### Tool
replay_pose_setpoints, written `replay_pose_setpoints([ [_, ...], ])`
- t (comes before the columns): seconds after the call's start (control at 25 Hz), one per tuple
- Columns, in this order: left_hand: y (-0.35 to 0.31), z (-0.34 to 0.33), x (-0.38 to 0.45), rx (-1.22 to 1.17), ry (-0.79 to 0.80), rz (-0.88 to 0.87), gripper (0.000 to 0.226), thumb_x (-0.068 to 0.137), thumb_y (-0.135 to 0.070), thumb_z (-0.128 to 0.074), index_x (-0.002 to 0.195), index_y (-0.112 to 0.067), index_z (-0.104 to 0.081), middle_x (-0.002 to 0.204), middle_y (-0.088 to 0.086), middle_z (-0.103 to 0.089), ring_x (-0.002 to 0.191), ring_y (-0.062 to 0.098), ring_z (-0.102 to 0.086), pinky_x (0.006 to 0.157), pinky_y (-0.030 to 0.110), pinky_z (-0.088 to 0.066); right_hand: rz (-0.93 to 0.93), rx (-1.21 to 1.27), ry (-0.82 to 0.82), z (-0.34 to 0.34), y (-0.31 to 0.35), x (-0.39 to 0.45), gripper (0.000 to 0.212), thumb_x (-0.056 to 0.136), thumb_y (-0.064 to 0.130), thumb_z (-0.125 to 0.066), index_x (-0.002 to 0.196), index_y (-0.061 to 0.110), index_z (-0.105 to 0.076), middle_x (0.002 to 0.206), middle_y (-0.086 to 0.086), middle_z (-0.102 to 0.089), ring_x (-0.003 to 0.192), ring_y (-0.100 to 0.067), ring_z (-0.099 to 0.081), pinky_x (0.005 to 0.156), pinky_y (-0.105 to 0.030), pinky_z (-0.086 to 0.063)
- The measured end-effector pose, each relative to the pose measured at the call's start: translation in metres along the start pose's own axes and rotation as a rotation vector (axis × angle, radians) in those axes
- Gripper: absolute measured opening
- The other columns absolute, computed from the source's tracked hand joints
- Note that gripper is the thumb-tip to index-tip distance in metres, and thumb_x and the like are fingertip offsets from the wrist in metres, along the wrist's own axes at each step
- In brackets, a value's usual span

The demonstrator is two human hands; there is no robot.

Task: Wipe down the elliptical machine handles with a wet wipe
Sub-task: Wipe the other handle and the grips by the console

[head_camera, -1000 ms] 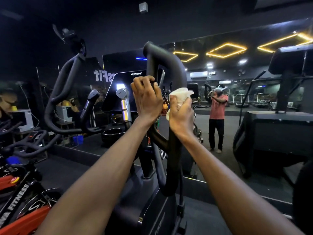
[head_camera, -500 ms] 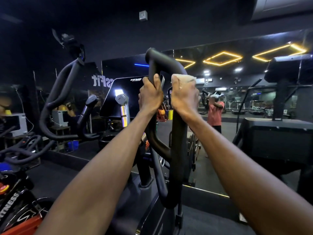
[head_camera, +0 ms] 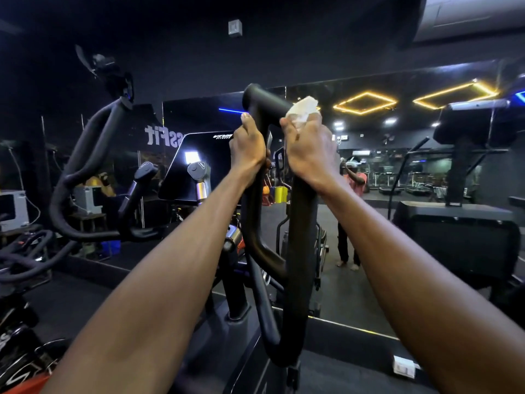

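Black and matte, the looped handle of an elliptical machine rises at the centre of a dim gym, gripped by a person's two bare hands. The left hand curls round the loop's left-hand bar just below the top bend. The right hand wraps the right-hand bar near the top and presses a white wet wipe against the upper curve, the crumpled cloth bunched above the knuckles; how far the wipe reaches round the far side of the bar cannot be told. The machine's dark console screen stands just left of the hands, and a second curved handle sweeps up toward the left edge. A wall mirror behind reflects amber diamond ceiling lights and what appears to be the person's own figure.
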State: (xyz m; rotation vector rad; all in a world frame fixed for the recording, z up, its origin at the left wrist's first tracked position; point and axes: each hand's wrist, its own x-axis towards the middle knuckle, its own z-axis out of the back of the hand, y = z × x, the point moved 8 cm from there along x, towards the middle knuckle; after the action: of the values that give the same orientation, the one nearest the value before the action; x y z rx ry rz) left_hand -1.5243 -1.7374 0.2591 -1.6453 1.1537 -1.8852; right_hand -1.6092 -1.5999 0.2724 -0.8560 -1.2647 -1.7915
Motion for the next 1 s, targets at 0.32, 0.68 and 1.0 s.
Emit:
replay_pose_setpoints([
  [0.32, -0.004, 0.001, -0.006, -0.015, 0.032, -0.013, 0.063, 0.106, -0.04, -0.014, 0.121, 0.0, -0.061, 0.098, 0.02, -0.065, 0.07, 0.03, -0.066, 0.047, 0.016, -0.046, 0.238, -0.37, 0.099, 0.002, 0.051, 0.024, 0.05, 0.103, 0.047, -0.026, 0.13, 0.01, -0.047, 0.127, -0.02, -0.057, 0.115, -0.045, -0.055, 0.085, -0.049, -0.042],
  [0.68, -0.006, 0.006, -0.018, -0.135, 0.054, -0.026, 0.056, 0.106, -0.037, -0.015, 0.093, -0.006, -0.06, 0.062, 0.01, -0.059, 0.04, 0.017, -0.061, 0.043, 0.035, -0.055, 0.281, -0.543, 0.178, -0.024, 0.08, 0.05, 0.055, 0.099, 0.05, -0.035, 0.133, 0.009, -0.049, 0.135, -0.017, -0.055, 0.124, -0.041, -0.052, 0.097, -0.048, -0.039],
  [1.0, 0.003, 0.017, -0.017, -0.157, -0.012, 0.017, 0.047, 0.105, -0.021, -0.023, 0.089, -0.002, -0.063, 0.066, 0.014, -0.059, 0.034, 0.003, -0.055, 0.034, 0.016, -0.036, 0.675, -0.767, 0.161, -0.035, 0.094, 0.027, 0.057, 0.101, 0.042, -0.035, 0.145, 0.006, -0.037, 0.142, -0.024, -0.041, 0.119, -0.045, -0.051, 0.087, -0.052, -0.049],
])
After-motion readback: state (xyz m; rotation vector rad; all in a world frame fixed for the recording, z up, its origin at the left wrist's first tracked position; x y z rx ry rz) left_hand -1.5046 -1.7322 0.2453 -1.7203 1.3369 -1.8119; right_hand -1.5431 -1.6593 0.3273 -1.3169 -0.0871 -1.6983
